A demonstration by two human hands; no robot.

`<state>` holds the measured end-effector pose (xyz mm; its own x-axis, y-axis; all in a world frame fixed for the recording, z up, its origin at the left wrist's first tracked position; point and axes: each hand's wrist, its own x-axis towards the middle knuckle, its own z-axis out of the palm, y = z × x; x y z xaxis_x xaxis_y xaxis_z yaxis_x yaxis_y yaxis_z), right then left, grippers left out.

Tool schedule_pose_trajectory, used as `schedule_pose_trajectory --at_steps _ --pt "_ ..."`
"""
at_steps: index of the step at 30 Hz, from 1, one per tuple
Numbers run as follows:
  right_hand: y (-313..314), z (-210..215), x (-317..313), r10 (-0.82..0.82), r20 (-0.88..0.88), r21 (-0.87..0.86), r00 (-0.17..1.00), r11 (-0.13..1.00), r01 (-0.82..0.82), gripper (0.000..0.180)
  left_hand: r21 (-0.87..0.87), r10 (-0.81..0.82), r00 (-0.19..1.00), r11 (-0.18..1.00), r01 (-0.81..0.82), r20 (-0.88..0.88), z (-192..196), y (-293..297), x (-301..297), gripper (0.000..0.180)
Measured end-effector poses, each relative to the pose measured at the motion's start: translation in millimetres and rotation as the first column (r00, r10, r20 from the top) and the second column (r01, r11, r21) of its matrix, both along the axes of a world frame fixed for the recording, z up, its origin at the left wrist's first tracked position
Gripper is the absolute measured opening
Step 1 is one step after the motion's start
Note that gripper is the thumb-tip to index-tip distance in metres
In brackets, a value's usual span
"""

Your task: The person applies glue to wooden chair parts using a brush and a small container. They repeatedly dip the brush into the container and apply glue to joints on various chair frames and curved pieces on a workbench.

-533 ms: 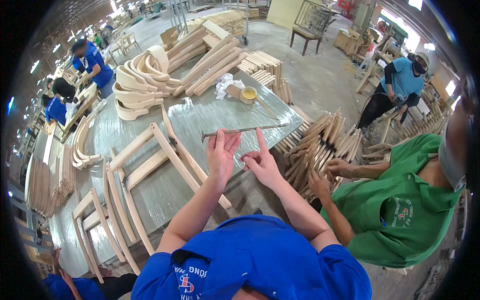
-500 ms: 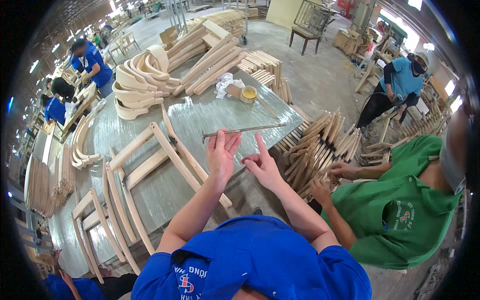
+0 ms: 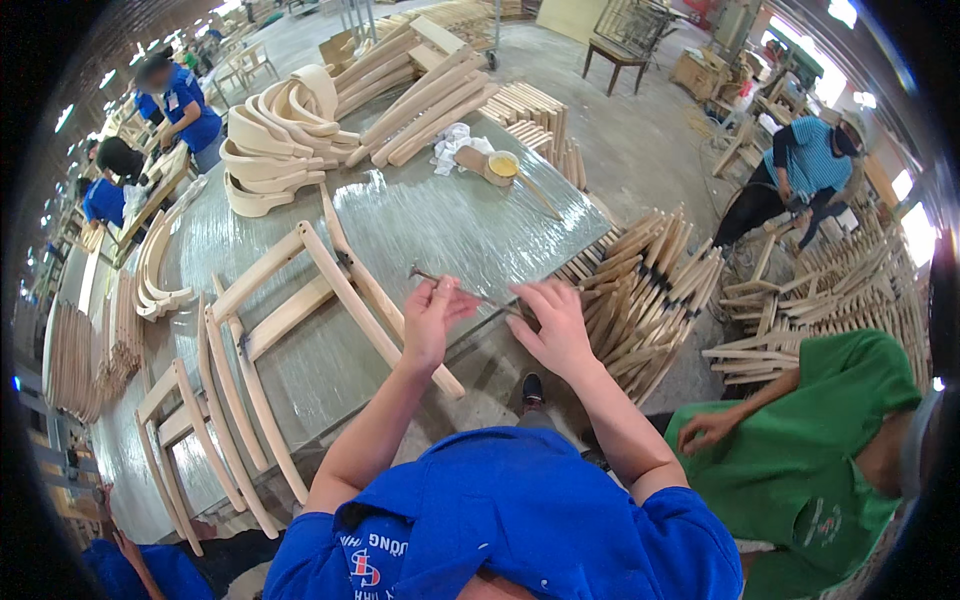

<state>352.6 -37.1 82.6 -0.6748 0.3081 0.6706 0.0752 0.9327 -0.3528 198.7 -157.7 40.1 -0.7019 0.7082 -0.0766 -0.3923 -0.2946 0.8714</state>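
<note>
I hold a thin metal rod (image 3: pixel 465 291) over the near edge of a table. My left hand (image 3: pixel 432 318) pinches it near its left part, and its hooked tip sticks out to the upper left. My right hand (image 3: pixel 553 322) grips the rod's right end with the fingertips. Just left of my hands, a pale wooden chair frame (image 3: pixel 335 285) lies flat on the plastic-covered tabletop (image 3: pixel 450 225).
Curved wooden parts (image 3: pixel 275 150) are stacked at the table's far side, beside long slats (image 3: pixel 420 90) and a small pot with a brush (image 3: pixel 500 166). A bundle of sticks (image 3: pixel 640 290) leans at the right. A person in green (image 3: pixel 800 450) crouches close by; other workers stand farther off.
The rod's right end has dropped and come toward me, so it now slopes down to my right hand. Both hands sit slightly lower and closer together.
</note>
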Motion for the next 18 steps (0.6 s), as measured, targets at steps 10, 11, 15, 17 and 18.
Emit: schedule_pose_trajectory --at_steps 10,11,15,17,18 --pt "204 -104 -13 -0.176 0.109 -0.611 0.978 0.764 0.205 0.022 -0.298 -0.164 0.98 0.935 0.191 0.112 -29 69 8 0.028" --pt "238 -117 -20 -0.213 0.114 -0.516 0.97 0.822 0.241 0.022 -0.313 -0.166 0.98 0.93 0.192 0.106 -29 80 12 0.027" --pt "317 -153 -84 -0.217 0.14 -0.41 0.966 0.875 0.256 0.022 -0.411 -0.044 0.989 0.906 0.099 0.141 -36 92 26 0.026" --pt "335 -164 -122 -0.197 0.182 -0.392 0.963 0.884 0.255 0.022 -0.458 0.027 0.991 0.888 0.037 0.131 -40 82 33 0.025" --pt "344 -168 -139 -0.196 0.196 -0.378 0.961 0.889 0.258 0.023 -0.475 0.053 0.991 0.88 0.011 0.12 -41 78 36 0.025"
